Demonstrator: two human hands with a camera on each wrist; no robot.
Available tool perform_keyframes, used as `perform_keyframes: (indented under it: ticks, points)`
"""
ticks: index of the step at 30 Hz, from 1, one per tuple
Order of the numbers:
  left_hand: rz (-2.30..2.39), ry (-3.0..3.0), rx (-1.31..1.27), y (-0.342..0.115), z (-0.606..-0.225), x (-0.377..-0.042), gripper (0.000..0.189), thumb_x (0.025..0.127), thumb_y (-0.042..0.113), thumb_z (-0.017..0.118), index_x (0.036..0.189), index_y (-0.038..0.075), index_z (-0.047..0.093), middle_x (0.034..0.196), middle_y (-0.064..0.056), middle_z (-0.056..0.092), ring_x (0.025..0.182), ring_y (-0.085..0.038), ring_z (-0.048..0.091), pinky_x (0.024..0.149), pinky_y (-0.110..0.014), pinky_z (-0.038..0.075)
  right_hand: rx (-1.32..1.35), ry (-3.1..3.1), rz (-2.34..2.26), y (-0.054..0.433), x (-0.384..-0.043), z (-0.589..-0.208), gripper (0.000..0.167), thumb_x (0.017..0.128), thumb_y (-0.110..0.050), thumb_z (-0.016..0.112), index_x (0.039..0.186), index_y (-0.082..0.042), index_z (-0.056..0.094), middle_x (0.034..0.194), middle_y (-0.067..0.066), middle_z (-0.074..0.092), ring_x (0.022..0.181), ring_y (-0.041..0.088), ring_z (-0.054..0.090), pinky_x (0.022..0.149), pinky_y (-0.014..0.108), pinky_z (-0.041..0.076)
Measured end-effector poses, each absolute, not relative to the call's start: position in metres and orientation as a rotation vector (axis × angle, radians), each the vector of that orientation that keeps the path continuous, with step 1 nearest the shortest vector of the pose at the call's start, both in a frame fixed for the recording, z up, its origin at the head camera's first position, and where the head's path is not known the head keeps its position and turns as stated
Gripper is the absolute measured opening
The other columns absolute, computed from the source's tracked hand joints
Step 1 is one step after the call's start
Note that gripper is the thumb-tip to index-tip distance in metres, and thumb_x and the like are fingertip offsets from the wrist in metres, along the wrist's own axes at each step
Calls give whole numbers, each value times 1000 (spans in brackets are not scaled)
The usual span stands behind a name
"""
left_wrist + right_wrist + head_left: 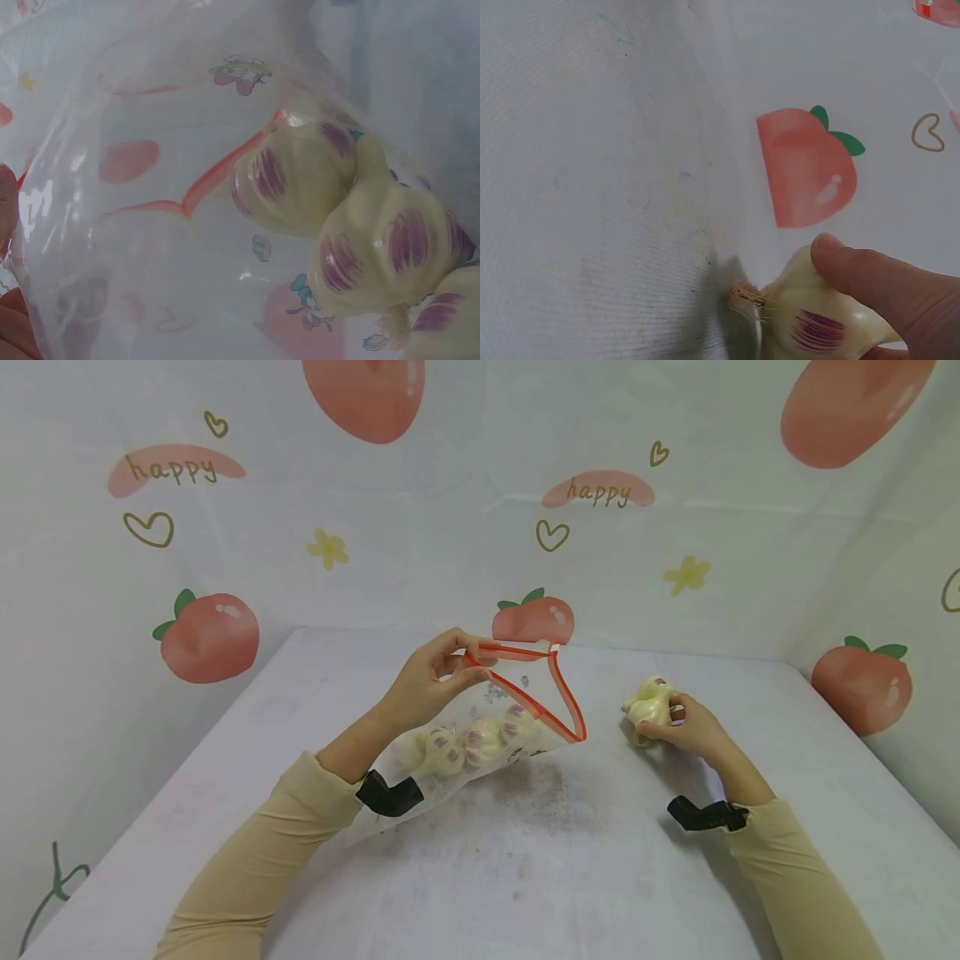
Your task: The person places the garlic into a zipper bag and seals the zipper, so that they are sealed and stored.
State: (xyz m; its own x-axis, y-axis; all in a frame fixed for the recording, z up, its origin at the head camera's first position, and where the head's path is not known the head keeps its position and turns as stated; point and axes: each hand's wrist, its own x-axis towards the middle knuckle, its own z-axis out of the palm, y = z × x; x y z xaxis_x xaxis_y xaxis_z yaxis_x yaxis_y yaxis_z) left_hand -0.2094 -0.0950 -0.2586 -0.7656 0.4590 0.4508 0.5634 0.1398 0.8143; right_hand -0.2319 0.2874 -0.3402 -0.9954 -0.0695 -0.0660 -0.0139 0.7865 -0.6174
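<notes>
3 or more garlic bulbs [483,741] inside the clear bag [495,693]; left hand [435,677] pinches its red rim [572,695]. Right of the bag, right hand [696,727] grips another bulb [651,704].

Legible text: "happy", 2 instances, both on the white backdrop [450,527]. 1 on a pink strip [177,470] above-left of the clear bag [474,707]; 1 on another pink strip [598,490] above-right of it.

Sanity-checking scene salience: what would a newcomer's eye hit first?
Probably the red-rimmed clear bag near the head view's center, pinched by the left hand, garlic bulbs inside. Then the single garlic bulb the right hand grips, right of the bag. Behind, red fruit prints on the white backdrop.
</notes>
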Motion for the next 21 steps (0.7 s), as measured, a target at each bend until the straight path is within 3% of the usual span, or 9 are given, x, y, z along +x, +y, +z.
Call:
perform_keyframes:
  ticks: [6, 21]
  points:
    - [-1713, -2299, -1037, -95, -258, -209, 17, 88, 12, 62, 94, 2, 49, 130, -15, 56, 104, -28, 65, 73, -27, 47, -39, 2872, -995, 290, -232, -338, 77, 85, -41, 65, 128, 14, 33, 125, 37, 46, 112, 45, 49, 82, 43, 47]
    - [-1701, -2304, -1036, -94, -258, -209, 17, 88, 12, 62, 94, 3, 49, 129, -15, 57, 99, -26, 66, 74, -23, 47, -51, 2878, -1014, 290, -227, -324, 83, 86, -43, 63, 135, 14, 27, 128, 36, 45, 117, 46, 45, 86, 49, 46]
